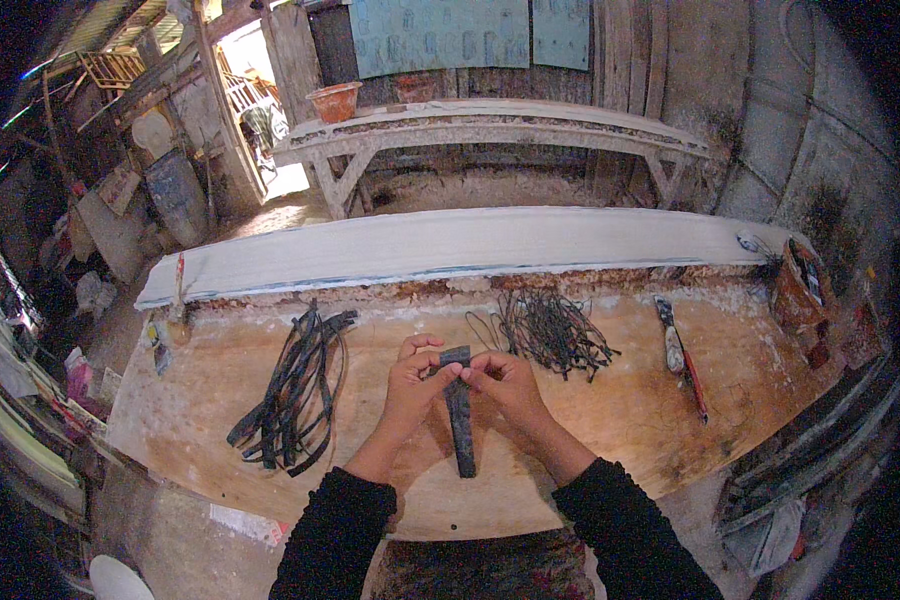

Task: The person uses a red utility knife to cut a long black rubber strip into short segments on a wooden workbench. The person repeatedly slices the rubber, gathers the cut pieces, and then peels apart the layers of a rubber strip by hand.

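Between my two hands is a dark grey-black strip (pixel 460 430), flat and about as wide as two fingers. My left hand (pixel 416 385) pinches it near its upper end with thumb and fingers. From the other side my right hand (pixel 508 385) pinches the same spot, and the two thumbs almost meet. The strip's lower part hangs toward me over the wooden board. Left of my hands lies a bundle of long black strips (pixel 295 395). Just beyond my right hand sits a tangled heap of thin black strips (pixel 555 335).
A putty knife (pixel 668 335) and a red-handled tool (pixel 694 388) lie on the board's right. Behind runs a raised white ledge (pixel 450 245), with a brush (pixel 180 280) at its left. An orange bucket (pixel 800 290) stands at the right end. Farther back is a bench (pixel 490 130) holding a pot (pixel 335 102).
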`<state>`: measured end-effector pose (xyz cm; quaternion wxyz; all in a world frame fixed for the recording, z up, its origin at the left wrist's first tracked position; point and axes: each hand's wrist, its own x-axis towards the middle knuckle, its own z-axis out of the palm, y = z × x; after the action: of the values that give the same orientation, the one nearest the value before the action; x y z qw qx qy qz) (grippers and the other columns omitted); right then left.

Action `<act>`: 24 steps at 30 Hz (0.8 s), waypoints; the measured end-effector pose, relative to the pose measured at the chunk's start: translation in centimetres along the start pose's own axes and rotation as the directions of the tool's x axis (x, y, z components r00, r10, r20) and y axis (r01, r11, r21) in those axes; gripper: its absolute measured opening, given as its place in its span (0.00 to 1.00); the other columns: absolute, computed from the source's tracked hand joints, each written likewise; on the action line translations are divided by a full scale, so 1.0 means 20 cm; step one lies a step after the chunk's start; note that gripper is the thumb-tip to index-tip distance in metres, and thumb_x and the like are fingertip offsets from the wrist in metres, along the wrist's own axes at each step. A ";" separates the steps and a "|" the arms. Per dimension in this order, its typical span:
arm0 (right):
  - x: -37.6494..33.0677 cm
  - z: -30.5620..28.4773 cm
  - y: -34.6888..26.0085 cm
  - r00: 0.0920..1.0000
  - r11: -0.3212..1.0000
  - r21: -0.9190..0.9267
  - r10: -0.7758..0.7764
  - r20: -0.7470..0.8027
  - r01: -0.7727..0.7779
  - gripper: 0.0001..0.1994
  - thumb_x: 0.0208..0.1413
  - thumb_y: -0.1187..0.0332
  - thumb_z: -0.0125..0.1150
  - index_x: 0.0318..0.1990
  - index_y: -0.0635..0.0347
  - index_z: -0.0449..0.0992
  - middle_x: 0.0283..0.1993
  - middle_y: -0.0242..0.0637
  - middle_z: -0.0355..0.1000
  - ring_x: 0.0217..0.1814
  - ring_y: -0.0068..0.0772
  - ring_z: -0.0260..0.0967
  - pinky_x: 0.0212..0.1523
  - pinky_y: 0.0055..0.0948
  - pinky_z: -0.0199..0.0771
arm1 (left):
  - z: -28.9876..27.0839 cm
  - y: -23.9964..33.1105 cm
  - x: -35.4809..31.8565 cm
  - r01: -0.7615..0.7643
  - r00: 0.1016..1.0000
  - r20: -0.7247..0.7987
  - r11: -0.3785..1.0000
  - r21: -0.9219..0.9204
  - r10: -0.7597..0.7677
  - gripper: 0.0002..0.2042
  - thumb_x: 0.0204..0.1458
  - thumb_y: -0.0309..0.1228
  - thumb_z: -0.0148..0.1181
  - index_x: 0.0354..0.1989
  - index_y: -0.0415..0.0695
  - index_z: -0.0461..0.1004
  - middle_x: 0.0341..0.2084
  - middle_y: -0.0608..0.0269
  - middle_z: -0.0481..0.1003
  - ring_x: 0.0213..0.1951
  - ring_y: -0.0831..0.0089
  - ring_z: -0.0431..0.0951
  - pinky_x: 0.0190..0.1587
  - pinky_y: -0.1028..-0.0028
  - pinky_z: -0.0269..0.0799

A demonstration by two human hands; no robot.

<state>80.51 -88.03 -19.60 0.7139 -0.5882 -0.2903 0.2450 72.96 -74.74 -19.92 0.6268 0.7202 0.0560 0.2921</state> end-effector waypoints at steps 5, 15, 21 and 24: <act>0.00 0.00 0.01 0.999 0.998 -0.061 -0.011 -0.049 0.008 0.06 0.46 0.68 0.59 0.26 0.61 0.72 0.21 0.26 0.67 0.23 0.16 0.61 0.22 0.18 0.60 | 0.01 0.02 -0.01 0.011 1.000 -0.025 1.000 0.027 -0.010 0.05 0.40 0.26 0.62 0.25 0.39 0.75 0.44 0.61 0.60 0.47 0.72 0.62 0.44 0.76 0.61; -0.02 0.01 -0.01 0.994 0.984 -0.173 -0.048 -0.095 0.031 0.06 0.44 0.68 0.59 0.25 0.61 0.72 0.20 0.27 0.67 0.21 0.16 0.61 0.21 0.19 0.60 | 0.00 0.04 -0.01 -0.061 0.997 -0.029 0.978 0.202 0.069 0.06 0.37 0.28 0.64 0.22 0.40 0.75 0.47 0.58 0.60 0.53 0.64 0.57 0.54 0.67 0.51; -0.03 -0.01 -0.03 0.991 0.971 -0.235 -0.067 -0.115 0.039 0.06 0.42 0.69 0.59 0.24 0.62 0.72 0.20 0.28 0.68 0.22 0.18 0.62 0.22 0.20 0.61 | 0.00 0.06 0.00 -0.073 0.997 0.034 0.961 0.267 0.066 0.07 0.37 0.29 0.64 0.22 0.40 0.74 0.48 0.58 0.60 0.53 0.65 0.57 0.53 0.67 0.52; -0.02 -0.01 -0.03 0.989 0.955 -0.288 -0.104 -0.103 0.070 0.06 0.41 0.69 0.59 0.24 0.62 0.72 0.20 0.30 0.68 0.22 0.19 0.63 0.23 0.22 0.62 | 0.01 0.07 0.00 -0.138 0.990 0.074 0.924 0.356 0.120 0.06 0.38 0.28 0.62 0.23 0.40 0.75 0.48 0.58 0.60 0.52 0.65 0.57 0.52 0.69 0.53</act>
<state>80.37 -88.66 -19.10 0.6483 -0.6842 -0.3058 0.1345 72.61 -75.12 -18.64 0.4650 0.8320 0.0451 0.2993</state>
